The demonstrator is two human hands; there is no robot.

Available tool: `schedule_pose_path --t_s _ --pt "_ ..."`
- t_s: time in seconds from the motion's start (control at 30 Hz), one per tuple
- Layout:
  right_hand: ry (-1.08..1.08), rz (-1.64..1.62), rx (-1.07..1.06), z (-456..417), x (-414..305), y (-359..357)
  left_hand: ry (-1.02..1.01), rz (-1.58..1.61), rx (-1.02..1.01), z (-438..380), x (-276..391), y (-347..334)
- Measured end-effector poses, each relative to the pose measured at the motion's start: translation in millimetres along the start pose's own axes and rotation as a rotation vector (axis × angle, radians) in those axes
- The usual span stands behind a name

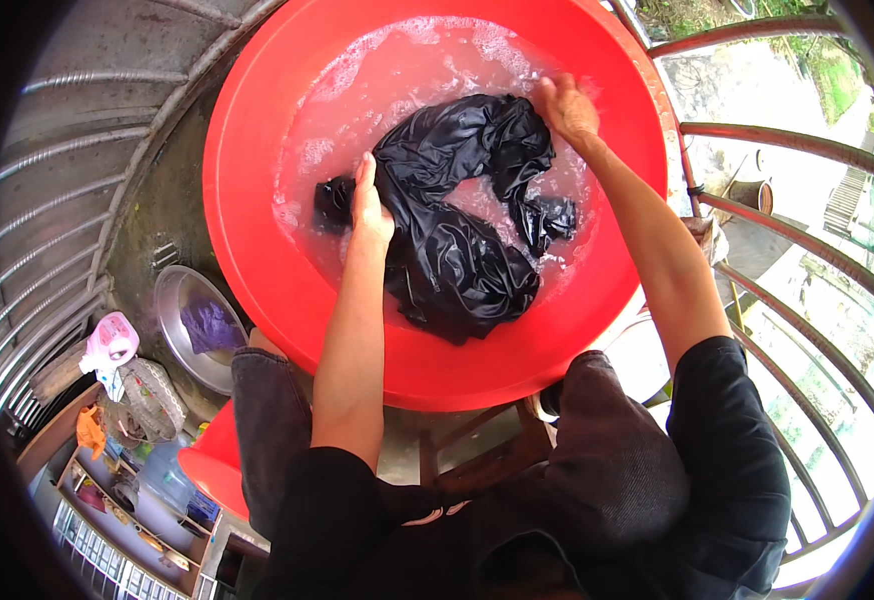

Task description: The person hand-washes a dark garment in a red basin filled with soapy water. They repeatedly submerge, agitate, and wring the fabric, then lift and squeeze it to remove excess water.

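Observation:
A wet black garment (463, 262) lies bunched and partly sunk in cloudy, sudsy water (332, 112) inside a large red plastic basin (245, 187). My left hand (371, 201) is at the garment's left side, edge-on, with its fingers partly hidden by the cloth it grips. To the left of that hand, a dark end of cloth sticks out of the water. Over the basin's upper right, my right hand (570, 109) is raised just beyond the garment, its fingers apart and blurred, with no cloth seen in it.
A metal bowl (174, 304) holding purple cloth (211, 326) stands left of the basin. Behind it are a pink-and-white plastic jug (112, 341) and a red plastic stool or tub (215, 457). Metal railings (797, 142) curve along the right. A wooden stool (482, 450) shows between my knees.

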State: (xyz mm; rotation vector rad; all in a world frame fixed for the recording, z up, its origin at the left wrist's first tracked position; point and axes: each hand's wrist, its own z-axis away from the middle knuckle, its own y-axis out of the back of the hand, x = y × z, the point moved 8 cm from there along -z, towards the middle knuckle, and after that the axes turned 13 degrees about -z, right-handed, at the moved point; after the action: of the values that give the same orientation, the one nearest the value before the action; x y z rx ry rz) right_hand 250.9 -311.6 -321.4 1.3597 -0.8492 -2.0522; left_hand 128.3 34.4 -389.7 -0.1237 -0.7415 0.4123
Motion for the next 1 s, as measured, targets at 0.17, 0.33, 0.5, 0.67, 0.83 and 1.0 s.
schedule_pose_path --t_s 0.17,0.33,0.5,0.67,0.83,1.0 --pt "0.074 0.213 0.125 79 -77 -63 -0.088 -0.008 -0.021 1 -12 -3" --pt "0.411 -0.056 -0.256 170 -143 -133 0.007 0.189 -0.035 12 -16 -23" --pt "0.835 -0.305 -0.405 269 -208 -63 0.090 0.497 -0.384 51 16 -44" --pt "0.858 -0.322 -0.208 253 -209 -48 -0.020 0.633 -0.705 55 36 -71" --pt "0.761 -0.397 -0.122 211 -213 -43 -0.109 0.433 -0.225 48 13 -47" --pt "0.476 -0.129 -0.080 125 -182 -57 -0.062 0.146 0.281 76 8 -65"
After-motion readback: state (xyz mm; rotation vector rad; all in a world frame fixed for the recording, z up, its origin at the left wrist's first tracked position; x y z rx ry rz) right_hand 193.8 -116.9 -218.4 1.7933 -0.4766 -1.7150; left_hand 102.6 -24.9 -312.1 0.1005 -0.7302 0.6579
